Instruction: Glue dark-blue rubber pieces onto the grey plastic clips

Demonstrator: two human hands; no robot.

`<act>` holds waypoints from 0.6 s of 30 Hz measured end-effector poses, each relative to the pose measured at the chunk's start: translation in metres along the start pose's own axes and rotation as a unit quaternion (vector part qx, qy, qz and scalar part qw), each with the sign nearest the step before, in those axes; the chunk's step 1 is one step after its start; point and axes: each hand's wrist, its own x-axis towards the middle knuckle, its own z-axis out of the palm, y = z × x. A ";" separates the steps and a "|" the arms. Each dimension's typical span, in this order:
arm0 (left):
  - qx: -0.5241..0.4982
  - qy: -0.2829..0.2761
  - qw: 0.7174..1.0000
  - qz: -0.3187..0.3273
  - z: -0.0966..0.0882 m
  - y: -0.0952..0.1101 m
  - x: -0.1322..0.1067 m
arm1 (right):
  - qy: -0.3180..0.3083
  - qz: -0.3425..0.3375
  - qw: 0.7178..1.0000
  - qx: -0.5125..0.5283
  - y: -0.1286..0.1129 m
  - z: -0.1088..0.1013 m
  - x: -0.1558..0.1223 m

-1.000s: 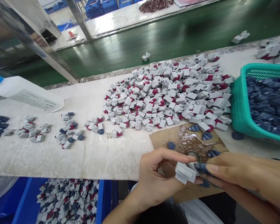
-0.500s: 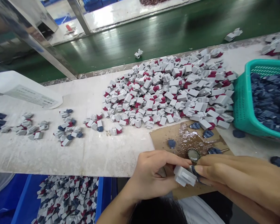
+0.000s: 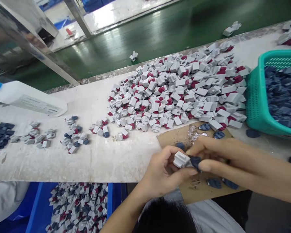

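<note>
My left hand pinches a small grey plastic block between thumb and fingers. My right hand grips a dark blue piece and presses it against the block's right side. Both hands hover over a brown cardboard sheet at the table's front edge, where a few loose blue pieces lie. A wet shiny patch marks the cardboard's far part.
A big heap of grey and red blocks fills the table's middle. At right stands a teal basket of blue pieces. At left are small clusters of blocks and a white bottle lying flat. Below the table is a blue bin; behind runs a green conveyor.
Both hands have risen slightly and shifted left over the cardboard, hiding the small round thing that showed on it. The blue piece sits closer against the grey block.
</note>
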 end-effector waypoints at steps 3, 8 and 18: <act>0.040 -0.041 0.998 0.003 0.004 0.002 -0.001 | 0.069 -0.023 0.997 0.041 -0.010 -0.003 0.021; 0.035 0.017 0.990 0.138 0.020 -0.007 0.001 | 0.102 0.091 0.953 0.270 -0.021 0.027 0.047; 0.174 0.154 0.947 0.222 0.039 -0.028 0.008 | 0.081 0.070 0.938 0.330 -0.015 0.047 0.038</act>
